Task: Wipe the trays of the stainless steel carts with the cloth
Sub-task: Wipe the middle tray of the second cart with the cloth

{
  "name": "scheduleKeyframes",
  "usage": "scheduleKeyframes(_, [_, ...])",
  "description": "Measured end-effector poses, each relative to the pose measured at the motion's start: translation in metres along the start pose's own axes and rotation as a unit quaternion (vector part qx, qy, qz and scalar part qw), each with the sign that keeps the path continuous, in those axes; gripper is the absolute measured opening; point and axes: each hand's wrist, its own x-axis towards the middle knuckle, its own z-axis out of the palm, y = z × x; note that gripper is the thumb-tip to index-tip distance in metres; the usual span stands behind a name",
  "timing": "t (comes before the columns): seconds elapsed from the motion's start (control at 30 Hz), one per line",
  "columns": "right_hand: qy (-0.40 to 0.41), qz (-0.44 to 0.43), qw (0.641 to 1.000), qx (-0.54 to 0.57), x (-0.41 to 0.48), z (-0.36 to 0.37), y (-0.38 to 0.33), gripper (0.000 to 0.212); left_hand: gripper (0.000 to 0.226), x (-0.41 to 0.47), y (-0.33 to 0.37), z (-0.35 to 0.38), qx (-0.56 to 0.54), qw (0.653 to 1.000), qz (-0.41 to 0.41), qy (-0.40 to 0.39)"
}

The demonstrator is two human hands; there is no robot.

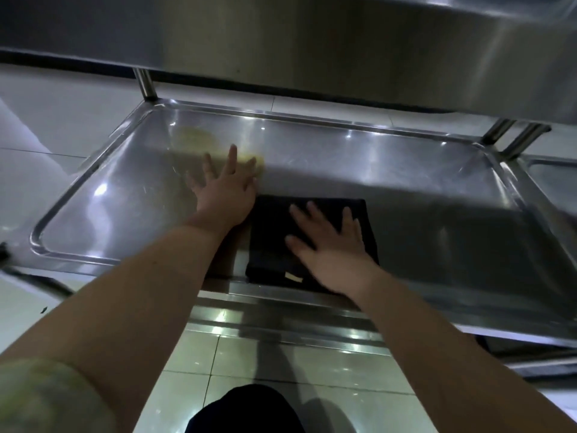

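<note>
While both arms are stretching in, hands: two are showing, left hand (223, 192) and right hand (327, 242).
Left hand: lying flat on bare steel, fingers spread apart, gripping nothing, sitting just at 9 o'clock of the cloth.
Right hand: pressing palm-down on the cloth, fingers straight and splayed, not curling round it.
Cloths: one cloth (271, 232), black, folded into a thick rectangle, lying inside the lower tray toward its 6 o'clock rim.
Trays: three are showing. The lower tray (78, 257) is gleaming, the upper tray (312, 42) is hanging overhead at 12 o'clock, and a neighbouring tray (549, 179) is peeking in at 3 o'clock.
Posts: three posts (145, 85) are rising at the far corners.
Smear: one yellowish smear (199, 139), sitting at 11 o'clock, just beyond the left fingertips.
Writing: one pale tag (293, 278) is showing on the cloth's near edge, too small for reading.
</note>
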Motion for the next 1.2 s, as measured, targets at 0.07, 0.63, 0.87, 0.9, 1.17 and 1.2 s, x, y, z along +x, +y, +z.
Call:
scheduleKeyframes(0.07, [0.062,0.04,0.995,0.059,0.007,-0.02,0.03,0.059,0.054,-0.01,0.015,-0.008,0.0,0.998,0.029,0.051])
scheduleKeyframes(0.63, [0.036,0.175,0.981,-0.068,0.02,-0.017,0.045,0.065,0.058,-0.029,-0.035,-0.004,0.084,0.993,0.024,-0.08])
scheduleKeyframes(0.87, [0.07,0.067,0.993,-0.074,0.055,0.002,-0.02,0.06,0.065,-0.057,-0.044,-0.009,0.079,0.992,0.048,-0.09])
scheduleKeyframes(0.9, [0.07,0.071,0.992,-0.075,0.055,0.004,-0.016,0.06,0.066,-0.066,-0.056,-0.011,0.078,0.991,0.055,-0.092])
scheduleKeyframes(1.17, [0.073,0.083,0.989,-0.095,0.053,0.008,-0.02,0.061,0.07,-0.082,-0.116,-0.04,0.098,0.987,-0.041,-0.117])
scheduleKeyframes(1.2, [0.075,0.084,0.989,-0.098,0.052,0.008,-0.02,0.061,0.072,-0.08,-0.101,-0.037,0.094,0.988,-0.026,-0.118])
